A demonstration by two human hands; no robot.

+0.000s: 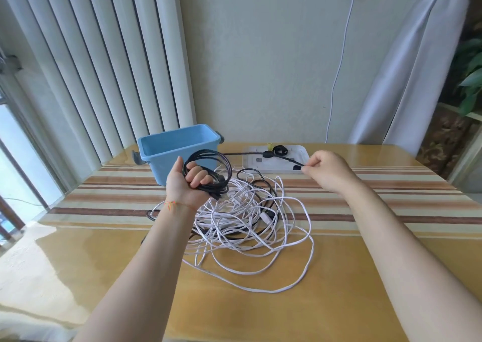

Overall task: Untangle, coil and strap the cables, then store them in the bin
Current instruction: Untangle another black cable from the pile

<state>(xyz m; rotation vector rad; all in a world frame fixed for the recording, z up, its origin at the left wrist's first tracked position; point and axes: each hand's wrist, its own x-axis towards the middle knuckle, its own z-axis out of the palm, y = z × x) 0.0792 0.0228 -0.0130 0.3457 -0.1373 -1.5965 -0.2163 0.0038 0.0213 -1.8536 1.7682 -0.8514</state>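
Two hands: I'm working both mid-frame.
Left hand (187,182): gripping black cable coil (211,169).
Right hand (326,170): pinching black strap (292,160).
White cables (250,224): lying tangled, centre table (365,276).
Bin (177,148): sitting behind coil.

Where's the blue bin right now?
The bin stands at the table's far left, just behind the left hand and its black coil.

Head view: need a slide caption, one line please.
Left hand grips a coiled black cable; right hand pinches a black strap.
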